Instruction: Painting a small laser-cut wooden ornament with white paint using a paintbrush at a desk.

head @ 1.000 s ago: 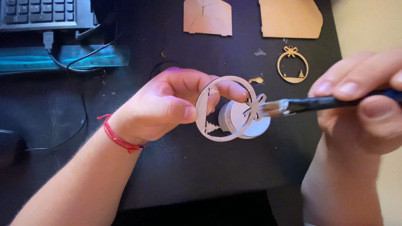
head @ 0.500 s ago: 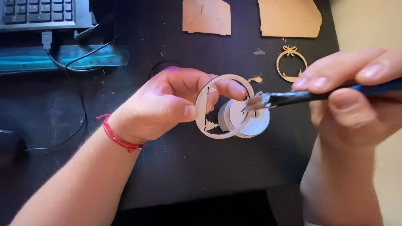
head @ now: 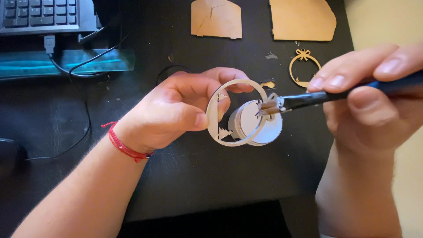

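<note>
Holding steady: my left hand (head: 176, 110) pinches the ring (head: 237, 113), a thin cutout hoop, by its rim above the surface (head: 185, 176). I judge it light, stiff, brittle at the tree cutout, so grip the rim only. It stands on edge, face turned right. My right hand (head: 374, 97) clamps the brush (head: 308, 99), which lies level, bristles pointing left against the ring, over a white pot (head: 264, 130).

Left hand (head: 176, 110) pinches with thumb and fingers curled; right hand (head: 374, 97) grips, fingers extended leftward.
</note>
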